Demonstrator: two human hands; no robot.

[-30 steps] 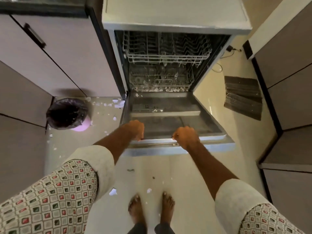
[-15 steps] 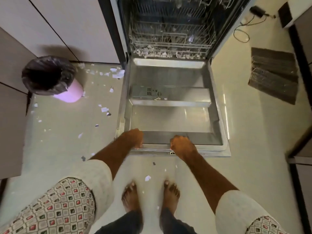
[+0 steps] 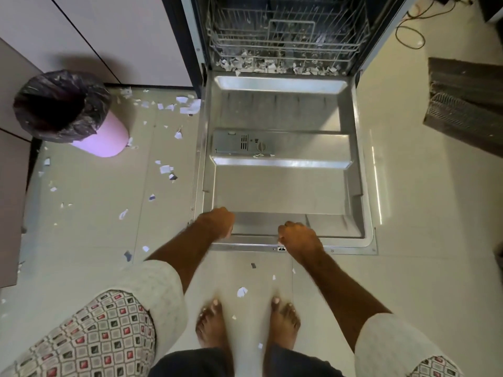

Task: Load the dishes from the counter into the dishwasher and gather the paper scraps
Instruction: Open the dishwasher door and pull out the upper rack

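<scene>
Stainless-steel dishwasher door (image 3: 283, 191) lies folded flat over the pale tiled floor (image 3: 422, 268), low enough that the person reaches down to it with both arms. The two hands sit apart on its near rim. The left hand (image 3: 217, 223) curls over the rim towards the left corner and the right hand (image 3: 298, 236) curls over it by the latch, a grip I judge is meant to steady the door's weight. Behind it, the grey wire lower rack (image 3: 288, 42) shows no dishes, and neither dishes nor counter are in view. The pink round bin with a black liner (image 3: 68, 112) stands left of the door, handy for gathering. Torn white paper scraps (image 3: 272, 65) heap along the rack's front edge; whether inside the rack or beneath it, I cannot tell. Smaller paper bits (image 3: 164, 169) litter the floor between bin and door.
</scene>
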